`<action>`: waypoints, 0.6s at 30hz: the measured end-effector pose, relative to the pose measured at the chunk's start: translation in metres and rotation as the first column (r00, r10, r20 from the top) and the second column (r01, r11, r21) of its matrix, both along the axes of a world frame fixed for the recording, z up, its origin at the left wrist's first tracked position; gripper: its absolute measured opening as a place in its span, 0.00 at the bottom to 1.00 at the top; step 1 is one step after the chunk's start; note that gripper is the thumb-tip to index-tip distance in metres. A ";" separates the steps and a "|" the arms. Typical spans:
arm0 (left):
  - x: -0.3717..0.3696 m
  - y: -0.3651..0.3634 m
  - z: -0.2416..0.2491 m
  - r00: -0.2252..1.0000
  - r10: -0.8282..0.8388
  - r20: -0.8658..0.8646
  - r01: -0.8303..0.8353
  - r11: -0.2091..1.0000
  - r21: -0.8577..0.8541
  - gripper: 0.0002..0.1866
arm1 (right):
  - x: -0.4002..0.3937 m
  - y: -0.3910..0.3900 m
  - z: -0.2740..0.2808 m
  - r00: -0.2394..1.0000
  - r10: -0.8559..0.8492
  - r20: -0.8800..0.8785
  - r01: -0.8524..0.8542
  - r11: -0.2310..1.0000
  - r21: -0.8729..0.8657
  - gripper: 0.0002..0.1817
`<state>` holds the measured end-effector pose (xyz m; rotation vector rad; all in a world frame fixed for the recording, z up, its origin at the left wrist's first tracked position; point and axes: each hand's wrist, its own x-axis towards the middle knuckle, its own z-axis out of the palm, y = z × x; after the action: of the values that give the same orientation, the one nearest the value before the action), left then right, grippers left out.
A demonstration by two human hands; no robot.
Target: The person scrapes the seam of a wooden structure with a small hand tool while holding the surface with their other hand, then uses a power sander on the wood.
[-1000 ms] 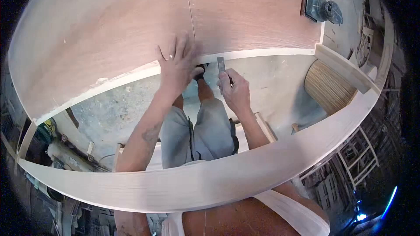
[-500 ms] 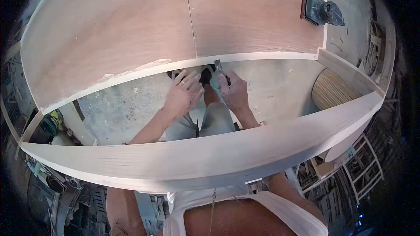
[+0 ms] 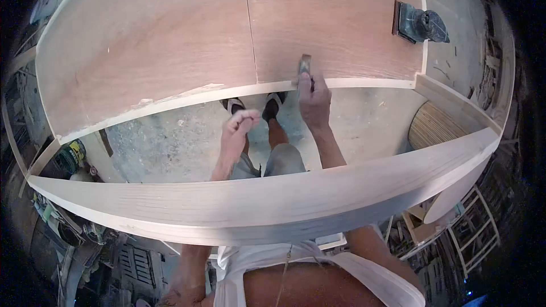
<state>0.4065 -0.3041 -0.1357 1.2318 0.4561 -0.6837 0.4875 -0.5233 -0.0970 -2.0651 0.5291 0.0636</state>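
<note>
My right hand [image 3: 314,101] is closed around a putty knife [image 3: 305,63], its blade pointing away from me over the near edge of the wooden panel [image 3: 165,40]. The knife overlaps the panel's pale edge strip [image 3: 187,95], a little right of the seam. My left hand [image 3: 234,136] is curled closed over the gap between the panel and the near curved board [image 3: 261,199]. Its fingertips press together, and I cannot tell what, if anything, is in them. Both forearms pass behind the near board.
A power sander [image 3: 418,21] rests at the panel's right edge. A ribbed wooden roll [image 3: 437,128] stands inside the right end of the frame. A green-labelled container [image 3: 71,156] sits at the left corner. Below are my shoes [image 3: 274,102] on the stained floor [image 3: 165,142].
My right hand has moved forward and right, bringing the putty knife from the gap to over the panel's edge. My left hand has drawn back slightly, its fingers now curled closed.
</note>
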 end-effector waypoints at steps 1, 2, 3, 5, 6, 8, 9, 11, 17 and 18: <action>-0.009 -0.002 -0.009 0.968 0.239 -0.071 -0.243 0.969 -0.052 0.19 | 0.010 -0.001 -0.015 0.999 -0.015 0.044 0.013 1.000 0.028 0.15; -0.016 -0.005 -0.017 0.877 0.456 -0.153 -0.472 0.877 -0.090 0.22 | 0.020 -0.002 -0.029 0.996 -0.031 0.089 0.026 0.998 0.055 0.15; -0.017 -0.006 -0.022 0.734 0.633 -0.244 -0.670 0.735 -0.109 0.24 | 0.030 -0.003 -0.038 0.990 -0.053 0.131 0.043 0.996 0.080 0.15; -0.002 -0.011 -0.033 0.670 0.693 -0.266 -0.740 0.595 -0.316 0.31 | 0.043 -0.009 -0.044 0.997 -0.056 0.054 0.043 0.972 0.230 0.15; 0.007 -0.012 -0.043 0.604 0.739 -0.299 -0.776 0.458 -0.434 0.32 | 0.046 -0.011 -0.046 0.999 -0.051 0.016 0.044 0.952 0.303 0.15; 0.028 -0.014 -0.069 0.520 0.759 -0.391 -0.785 0.243 -0.570 0.36 | 0.045 -0.007 -0.043 0.995 -0.101 0.014 0.091 0.947 0.308 0.15; 0.039 -0.016 -0.076 0.551 0.709 -0.440 -0.742 0.176 -0.647 0.36 | 0.047 -0.005 -0.041 0.992 -0.121 0.020 0.108 0.944 0.313 0.15; 0.054 -0.028 -0.087 0.629 0.587 -0.510 -0.642 0.021 -0.767 0.36 | 0.044 -0.006 -0.047 0.992 -0.113 0.053 0.091 0.943 0.320 0.14; 0.048 -0.037 -0.151 0.744 0.516 -0.425 -0.470 -0.048 -0.881 0.31 | 0.043 -0.006 -0.056 0.986 -0.124 0.112 0.086 0.951 0.296 0.14; 0.047 -0.036 -0.155 0.749 0.511 -0.421 -0.455 -0.064 -0.888 0.31 | 0.045 -0.003 -0.055 0.983 -0.120 0.136 0.080 0.960 0.267 0.15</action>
<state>0.4539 -0.3399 -0.2911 -0.3101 0.2525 -0.1458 0.5322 -0.5263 -0.1525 -1.7669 0.5029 -0.0790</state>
